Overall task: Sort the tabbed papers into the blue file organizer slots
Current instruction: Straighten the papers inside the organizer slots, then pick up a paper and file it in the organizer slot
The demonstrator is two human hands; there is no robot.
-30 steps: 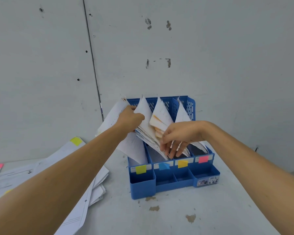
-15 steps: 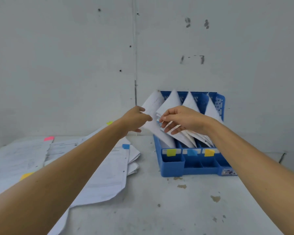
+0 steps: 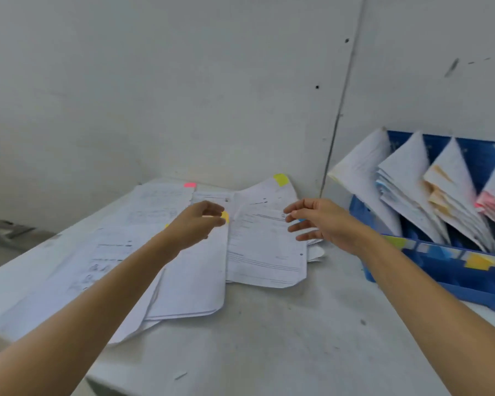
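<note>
A loose pile of white tabbed papers [image 3: 200,270] lies spread on the table, with a yellow-green tab [image 3: 280,179], a pink tab [image 3: 189,184] and a yellow tab [image 3: 225,216] showing. My left hand [image 3: 197,224] hovers over the pile beside the yellow tab, fingers curled and empty. My right hand [image 3: 323,221] hovers over the top sheet [image 3: 265,247], fingers spread and empty. The blue file organizer [image 3: 452,270] stands at the right, its slots filled with fanned papers [image 3: 406,190] and marked with coloured tabs on the front.
A grey wall [image 3: 183,81] rises directly behind the table, with a vertical seam [image 3: 337,115]. The white tabletop [image 3: 269,338] shows scuffs in front of the pile. The table's left edge drops to a dark floor [image 3: 6,232].
Both hands left the papers in the organizer and moved left over the loose pile. The view swung left, so the organizer now sits at the right edge.
</note>
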